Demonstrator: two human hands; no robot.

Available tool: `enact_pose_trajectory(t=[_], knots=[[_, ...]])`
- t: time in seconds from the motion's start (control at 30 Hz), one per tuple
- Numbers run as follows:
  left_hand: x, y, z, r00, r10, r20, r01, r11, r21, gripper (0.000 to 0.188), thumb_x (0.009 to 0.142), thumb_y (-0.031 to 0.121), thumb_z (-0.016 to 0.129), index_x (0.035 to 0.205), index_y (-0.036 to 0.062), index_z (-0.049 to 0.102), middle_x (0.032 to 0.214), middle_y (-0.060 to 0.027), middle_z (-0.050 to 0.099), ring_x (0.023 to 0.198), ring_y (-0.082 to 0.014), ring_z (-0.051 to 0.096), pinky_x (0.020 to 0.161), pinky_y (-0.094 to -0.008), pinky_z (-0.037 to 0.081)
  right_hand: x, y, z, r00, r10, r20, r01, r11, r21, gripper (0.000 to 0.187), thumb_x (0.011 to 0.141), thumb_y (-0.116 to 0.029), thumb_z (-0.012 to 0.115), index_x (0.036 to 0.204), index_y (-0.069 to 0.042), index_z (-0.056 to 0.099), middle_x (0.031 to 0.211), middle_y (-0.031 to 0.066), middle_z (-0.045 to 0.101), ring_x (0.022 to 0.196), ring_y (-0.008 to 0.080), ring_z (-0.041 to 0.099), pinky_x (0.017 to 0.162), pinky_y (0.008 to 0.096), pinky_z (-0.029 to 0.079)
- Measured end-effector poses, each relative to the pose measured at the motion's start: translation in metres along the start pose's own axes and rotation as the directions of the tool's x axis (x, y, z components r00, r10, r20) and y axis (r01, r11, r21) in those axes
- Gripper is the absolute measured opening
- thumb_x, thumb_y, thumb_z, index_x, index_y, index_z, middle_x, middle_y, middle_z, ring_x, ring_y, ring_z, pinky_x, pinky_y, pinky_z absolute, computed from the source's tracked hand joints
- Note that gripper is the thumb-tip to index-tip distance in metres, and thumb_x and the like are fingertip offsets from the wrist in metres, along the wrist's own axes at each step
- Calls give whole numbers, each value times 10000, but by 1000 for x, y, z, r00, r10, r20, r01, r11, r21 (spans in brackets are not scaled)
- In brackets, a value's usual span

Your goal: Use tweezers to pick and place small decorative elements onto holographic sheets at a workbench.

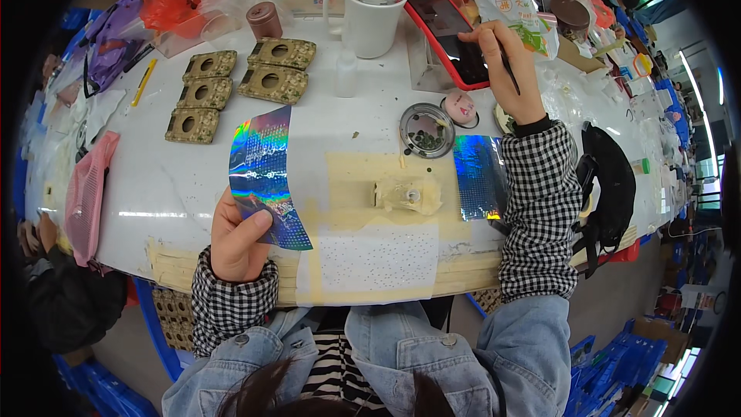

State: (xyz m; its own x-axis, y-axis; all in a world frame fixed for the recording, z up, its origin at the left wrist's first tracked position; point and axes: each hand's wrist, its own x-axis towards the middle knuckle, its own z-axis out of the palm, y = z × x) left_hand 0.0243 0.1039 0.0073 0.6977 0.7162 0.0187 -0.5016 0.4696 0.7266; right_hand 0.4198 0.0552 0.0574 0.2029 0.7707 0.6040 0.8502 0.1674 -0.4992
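My left hand [239,238] pinches the lower part of a shiny holographic sheet [266,162], dotted with rows of small marks, between thumb and fingers. My right hand [511,69] is at a phone in a red case [455,50], its index finger on or just above the lit screen. Tucked in that hand is a thin dark pointed tool [509,71], whose kind I cannot make out. Below the right hand lies a second holographic sheet [478,177], partly behind the checked sleeve. Between my arms, a small pale block [409,193] sits on yellowish tape.
Several camouflage model hulls with round holes [274,83] stand at the left. A lidded white mug [374,19] leans close to the phone. Nearer are a round tin of dark bits [427,131], a pink round lid [460,108] and dotted white paper [378,262]. A black bag [610,185] lies right.
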Motion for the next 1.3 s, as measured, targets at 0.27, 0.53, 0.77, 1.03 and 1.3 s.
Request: enact_pose_trajectory(t=[0.27,0.53,0.77,1.03,1.3], knots=[[0,0,0,1000,-4,3,4,1000,3,413,829,-26,599,1233,-16,513,1183,-142,615,1098,-230,597,983,-380,455,3,5,-6,990,46,-131,-38,998,57,295,1016,-256,427,980,0,569,959,101,675,886,177,599,826,294,437],[2,0,2,1000,-11,6,11,1000,-2,404,835,-26,599,1231,-10,521,1186,-139,615,1102,-231,596,985,-381,453,1,9,-2,992,53,-114,-41,993,108,256,1009,-234,459,983,3,553,896,84,638,815,147,579,755,269,447],[2,0,2,999,-30,19,30,1000,-1,415,834,-21,606,1239,-8,516,1188,-135,615,1094,-222,600,981,-373,457,2,10,1,996,-3,-87,14,991,132,264,1010,-239,455,1018,5,556,932,96,623,856,165,569,780,275,441],[2,0,5,999,-42,22,42,999,4,433,833,-16,608,1252,-9,501,1183,-129,617,1087,-216,603,972,-371,462,5,12,5,996,-38,-80,48,991,124,267,1016,-236,435,1038,3,552,1023,124,647,949,212,583,851,311,442],[2,1,4,998,-43,38,43,999,5,427,837,-18,599,1253,-10,502,1189,-131,614,1093,-218,600,973,-371,462,6,15,7,996,-13,-90,24,993,115,265,1017,-237,426,1020,-1,548,1004,124,663,952,221,584,868,321,432]])
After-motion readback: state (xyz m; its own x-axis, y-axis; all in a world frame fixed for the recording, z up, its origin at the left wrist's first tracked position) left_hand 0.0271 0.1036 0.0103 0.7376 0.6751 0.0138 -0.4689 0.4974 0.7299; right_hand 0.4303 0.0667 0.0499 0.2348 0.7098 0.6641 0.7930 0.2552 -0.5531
